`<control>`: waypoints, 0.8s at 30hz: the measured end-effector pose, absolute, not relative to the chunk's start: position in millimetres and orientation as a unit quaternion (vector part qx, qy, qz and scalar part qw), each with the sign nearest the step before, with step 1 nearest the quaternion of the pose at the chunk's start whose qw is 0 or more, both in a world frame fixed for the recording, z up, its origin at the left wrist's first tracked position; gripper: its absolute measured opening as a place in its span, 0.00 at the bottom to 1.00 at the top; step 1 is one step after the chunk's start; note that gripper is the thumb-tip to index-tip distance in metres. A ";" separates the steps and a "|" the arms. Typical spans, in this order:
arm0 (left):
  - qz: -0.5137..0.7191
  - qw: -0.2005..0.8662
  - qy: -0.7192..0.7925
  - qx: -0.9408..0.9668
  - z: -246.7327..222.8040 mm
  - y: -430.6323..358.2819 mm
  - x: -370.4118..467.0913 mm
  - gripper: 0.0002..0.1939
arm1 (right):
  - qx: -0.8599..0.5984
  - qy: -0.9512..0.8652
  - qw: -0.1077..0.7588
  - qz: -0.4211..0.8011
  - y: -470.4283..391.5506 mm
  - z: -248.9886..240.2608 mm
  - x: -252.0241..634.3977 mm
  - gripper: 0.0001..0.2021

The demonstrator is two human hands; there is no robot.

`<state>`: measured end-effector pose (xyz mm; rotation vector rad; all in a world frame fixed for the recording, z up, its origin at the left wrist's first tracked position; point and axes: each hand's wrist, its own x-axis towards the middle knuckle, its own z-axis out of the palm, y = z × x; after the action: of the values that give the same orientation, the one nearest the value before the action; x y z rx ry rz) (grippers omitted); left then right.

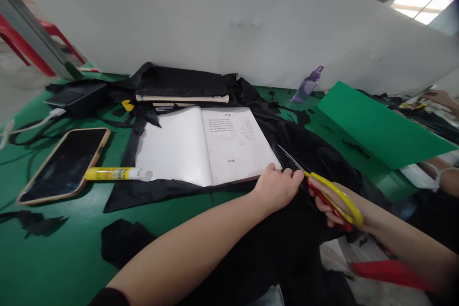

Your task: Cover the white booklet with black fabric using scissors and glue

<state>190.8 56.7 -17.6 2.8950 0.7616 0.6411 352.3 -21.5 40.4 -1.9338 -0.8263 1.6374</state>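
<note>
An open book (234, 146) lies on black fabric (124, 196), which shows along its left and lower edges. My left hand (278, 186) is closed at the book's lower right corner, its fingers gripping the black fabric there. In my right hand (328, 208) is a pair of scissors (335, 196) with yellow and red handles. The blades point up and left, just beyond my left knuckles, over the fabric. Whether the blades are apart is hard to make out. More black fabric spreads right of the book and hangs down toward me.
A phone (64, 165) and a yellow glue stick (111, 173) lie left of the book. Behind it sit a fabric-covered book (182, 83) and a purple bottle (308, 84). A green board (383, 124) stands at right, near another person's hand (441, 100). Black scraps are scattered about.
</note>
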 end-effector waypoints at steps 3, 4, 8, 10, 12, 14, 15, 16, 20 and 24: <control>0.210 0.032 0.249 0.945 -17.4 57.3 190.4 0.05 | -0.720 -0.329 0.237 0.564 -18.0 34.2 354.1 0.23; 0.213 0.030 0.250 0.944 -17.5 57.6 190.5 0.05 | -0.720 -0.336 0.241 0.558 -17.3 32.9 355.3 0.23; 0.213 0.022 0.258 0.942 -18.0 59.0 191.0 0.06 | -0.699 -0.334 0.276 0.570 -16.7 36.4 357.6 0.21; 0.206 0.020 0.260 0.943 -18.0 59.3 191.5 0.04 | -0.693 -0.321 0.283 0.580 -17.3 41.9 356.1 0.20; 0.199 0.022 0.261 0.944 -17.9 59.2 192.1 0.03 | -0.687 -0.311 0.283 0.592 -18.4 47.2 353.1 0.19; 0.197 0.025 0.262 0.945 -17.7 58.8 192.5 0.03 | -0.677 -0.301 0.285 0.608 -19.7 50.9 349.8 0.19; 0.197 0.028 0.263 0.944 -17.6 58.5 192.6 0.03 | -0.671 -0.291 0.289 0.618 -20.2 51.9 348.4 0.19; 0.198 0.029 0.263 0.944 -17.5 58.2 192.7 0.03 | -0.664 -0.279 0.296 0.628 -20.7 52.5 347.2 0.20; 0.208 0.031 0.255 0.944 -17.3 56.9 192.2 0.03 | -0.646 -0.239 0.317 0.652 -20.2 52.3 346.7 0.22; 0.211 0.023 0.237 0.948 -18.0 56.9 191.7 0.04 | -0.642 -0.233 0.301 0.665 -13.2 50.0 350.2 0.23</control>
<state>191.7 56.9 -18.0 2.9358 0.7326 0.6548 350.2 -13.2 50.0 -1.7034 -0.6189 1.7651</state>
